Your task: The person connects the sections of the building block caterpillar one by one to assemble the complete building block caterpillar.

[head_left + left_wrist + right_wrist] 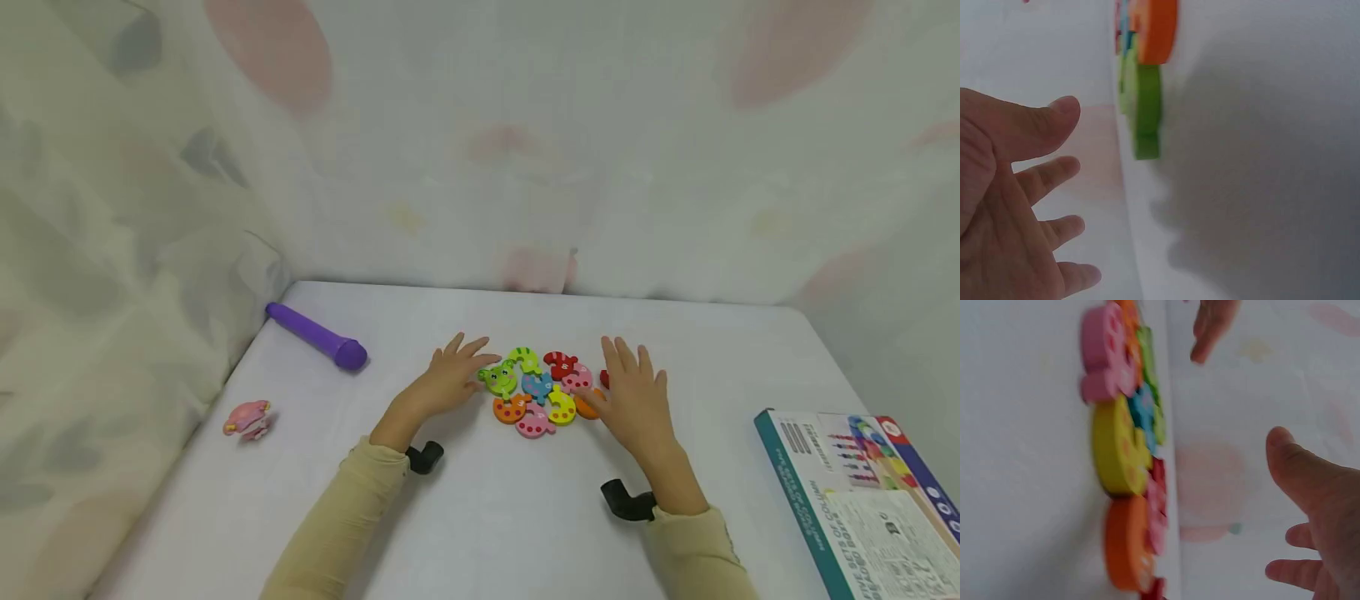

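Note:
Several colourful curved puzzle pieces lie in a cluster on the white table. A green smiling head piece [498, 379] forms its left end, with an orange piece [511, 409] and a pink piece [535, 422] along the near side. A yellow piece [1116, 450] and another orange piece [1127, 544] show at close range in the right wrist view. My left hand [442, 379] hovers just left of the green head, fingers spread, holding nothing. Over the cluster's right end is my right hand [636, 402], its fingers extended and its grasp empty; it partly hides a red piece [604, 379].
A purple toy microphone [318, 336] lies at the back left of the table [510, 533]. Nearer, on the left, is a small pink toy figure [248, 418]. A printed box [862, 500] sits at the right edge. Patterned cloth [480, 167] hangs behind.

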A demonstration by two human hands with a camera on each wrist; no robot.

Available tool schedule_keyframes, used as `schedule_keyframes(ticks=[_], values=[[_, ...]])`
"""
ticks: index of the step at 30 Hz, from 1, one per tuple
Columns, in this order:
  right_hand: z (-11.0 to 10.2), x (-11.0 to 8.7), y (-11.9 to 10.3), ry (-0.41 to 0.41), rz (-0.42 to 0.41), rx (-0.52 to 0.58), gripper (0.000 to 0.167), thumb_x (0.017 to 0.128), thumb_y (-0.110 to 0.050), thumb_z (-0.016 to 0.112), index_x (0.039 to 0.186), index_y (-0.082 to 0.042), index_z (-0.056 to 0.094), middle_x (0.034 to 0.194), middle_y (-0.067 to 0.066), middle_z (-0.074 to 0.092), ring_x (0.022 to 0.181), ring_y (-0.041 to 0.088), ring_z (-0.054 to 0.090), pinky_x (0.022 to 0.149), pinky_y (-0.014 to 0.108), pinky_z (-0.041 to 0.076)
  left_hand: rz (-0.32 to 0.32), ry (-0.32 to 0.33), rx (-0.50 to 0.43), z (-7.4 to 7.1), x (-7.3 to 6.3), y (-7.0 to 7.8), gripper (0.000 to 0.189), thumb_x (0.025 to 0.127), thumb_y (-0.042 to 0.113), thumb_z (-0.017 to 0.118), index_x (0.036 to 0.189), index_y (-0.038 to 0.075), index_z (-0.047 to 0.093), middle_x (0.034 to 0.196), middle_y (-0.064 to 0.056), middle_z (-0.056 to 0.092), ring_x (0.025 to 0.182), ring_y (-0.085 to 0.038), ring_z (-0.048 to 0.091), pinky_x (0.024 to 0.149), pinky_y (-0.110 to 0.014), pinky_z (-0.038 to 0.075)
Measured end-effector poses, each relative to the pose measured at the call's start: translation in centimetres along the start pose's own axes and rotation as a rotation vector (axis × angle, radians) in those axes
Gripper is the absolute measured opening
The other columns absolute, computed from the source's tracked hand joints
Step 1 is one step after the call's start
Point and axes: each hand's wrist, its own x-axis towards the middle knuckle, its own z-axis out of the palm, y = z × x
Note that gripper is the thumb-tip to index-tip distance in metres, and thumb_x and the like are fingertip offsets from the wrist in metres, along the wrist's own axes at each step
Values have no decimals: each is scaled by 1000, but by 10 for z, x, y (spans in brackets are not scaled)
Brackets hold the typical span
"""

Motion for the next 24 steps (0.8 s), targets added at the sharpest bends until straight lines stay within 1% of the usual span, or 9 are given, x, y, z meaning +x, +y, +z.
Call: schedule_keyframes(ticks=[3, 6, 10, 15, 20, 24], values=[[14, -1, -8, 35, -40, 29, 83, 81, -46, 65, 144, -5, 29, 144, 20, 33, 131, 45, 24, 99, 69, 20, 35, -25, 15, 7, 8, 0, 44, 89, 6, 58, 131, 18, 53, 146, -11, 33, 135, -42, 20, 102, -64, 22], [25, -2, -15, 61, -59, 70, 79, 81, -43, 67, 142, -6, 33, 141, 19, 37, 130, 42, 28, 101, 65, 23, 67, -31, 15, 14, 15, 1, 42, 89, 6, 58, 129, 18, 56, 143, -12, 38, 131, -39, 27, 104, -56, 28], [32, -4, -21, 74, -60, 102, 75, 81, -42, 68, 140, -6, 36, 139, 18, 40, 129, 39, 31, 103, 60, 27, 65, -57, 9, 21, 21, 1, 42, 90, 8, 58, 128, 25, 57, 142, -8, 39, 129, -33, 32, 104, -49, 32], [34, -5, -20, 100, -77, 107, 71, 81, -39, 69, 137, -5, 41, 135, 18, 44, 126, 36, 36, 103, 56, 30, 39, -92, 49, 28, 26, 0, 44, 89, 8, 59, 126, 30, 58, 138, -5, 41, 123, -27, 38, 101, -42, 38], [31, -4, -14, 151, -88, 115, 66, 81, -34, 69, 133, -2, 45, 131, 18, 48, 123, 34, 40, 101, 53, 35, 47, -101, 70, 30, 29, -1, 47, 86, 10, 65, 127, 31, 57, 133, -4, 44, 116, -23, 42, 98, -39, 39], [26, 0, -8, 135, -70, 118, 64, 83, -33, 68, 133, -1, 44, 131, 20, 47, 123, 36, 40, 101, 55, 34, 46, -110, 52, 28, 31, 0, 43, 85, 11, 65, 124, 30, 59, 128, -4, 46, 113, -22, 44, 97, -38, 41]])
